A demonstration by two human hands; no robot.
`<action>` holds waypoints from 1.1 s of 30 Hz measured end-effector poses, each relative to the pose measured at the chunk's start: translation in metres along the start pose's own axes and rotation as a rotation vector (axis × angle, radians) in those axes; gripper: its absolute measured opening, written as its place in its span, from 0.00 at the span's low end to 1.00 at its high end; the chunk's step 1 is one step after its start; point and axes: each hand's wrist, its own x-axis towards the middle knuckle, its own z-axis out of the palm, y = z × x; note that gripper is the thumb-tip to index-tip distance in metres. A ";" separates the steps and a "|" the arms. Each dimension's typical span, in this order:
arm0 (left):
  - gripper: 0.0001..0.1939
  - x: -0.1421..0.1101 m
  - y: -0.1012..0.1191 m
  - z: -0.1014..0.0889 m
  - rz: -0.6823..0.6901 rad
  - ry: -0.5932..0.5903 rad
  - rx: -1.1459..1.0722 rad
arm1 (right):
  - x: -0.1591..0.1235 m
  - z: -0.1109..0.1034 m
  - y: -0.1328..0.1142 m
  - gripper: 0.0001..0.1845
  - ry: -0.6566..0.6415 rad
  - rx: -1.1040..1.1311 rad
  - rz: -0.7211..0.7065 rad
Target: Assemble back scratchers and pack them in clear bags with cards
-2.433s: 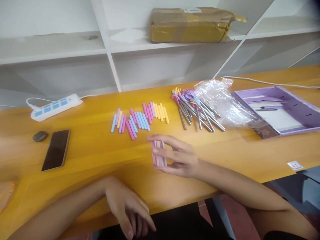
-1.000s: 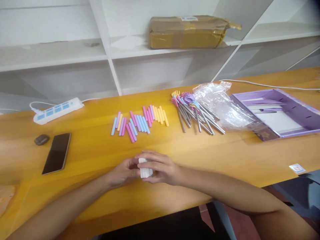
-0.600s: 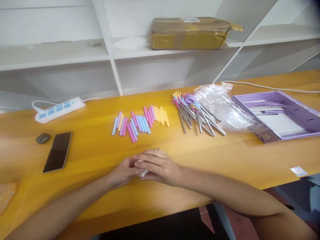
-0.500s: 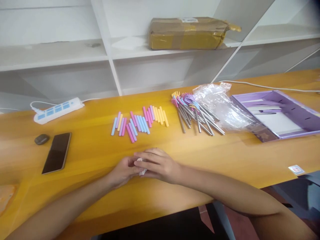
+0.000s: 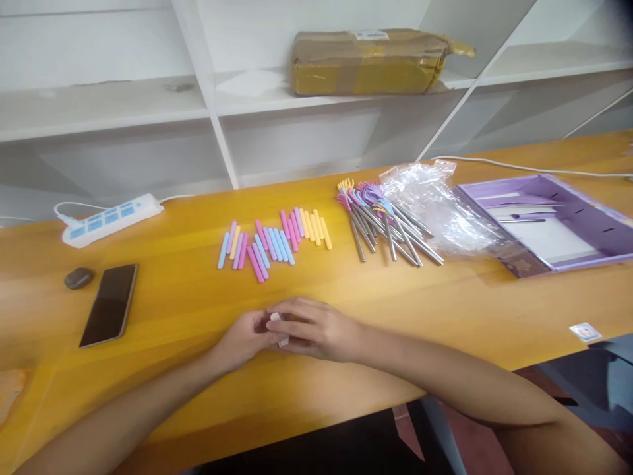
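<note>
Both hands meet near the front of the wooden table around a small white object (image 5: pixel 279 328), mostly covered by fingers, so its kind does not show. My left hand (image 5: pixel 244 340) pinches it from the left. From the right, my right hand (image 5: pixel 321 330) wraps its fingers over the same object. Beyond the hands lie several pastel sticks (image 5: pixel 280 245) in pink, purple, blue and yellow. To their right is a pile of metal rods with colourful hand-shaped ends, like back scratchers (image 5: pixel 388 224).
Clear plastic bags (image 5: pixel 445 208) lie beside an open purple box (image 5: pixel 568 267) at the right. A white power strip (image 5: pixel 111 218), a phone (image 5: pixel 109 305) and a small dark case (image 5: pixel 79 278) are on the left. A taped carton (image 5: pixel 368 66) sits on the shelf behind.
The white object has turned slightly between my fingers, and my hands have shifted only a little. The camera view has moved slightly. Everything on the table stays in place.
</note>
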 end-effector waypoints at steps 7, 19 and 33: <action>0.25 -0.007 0.013 -0.012 -0.042 -0.463 0.082 | 0.001 -0.012 0.002 0.23 0.092 0.193 0.138; 0.15 -0.010 0.024 -0.014 0.095 -0.669 0.459 | -0.016 -0.004 0.032 0.21 -0.183 0.024 0.049; 0.17 -0.008 0.025 -0.016 0.103 -0.659 0.451 | -0.005 0.007 0.034 0.13 -0.039 0.294 0.148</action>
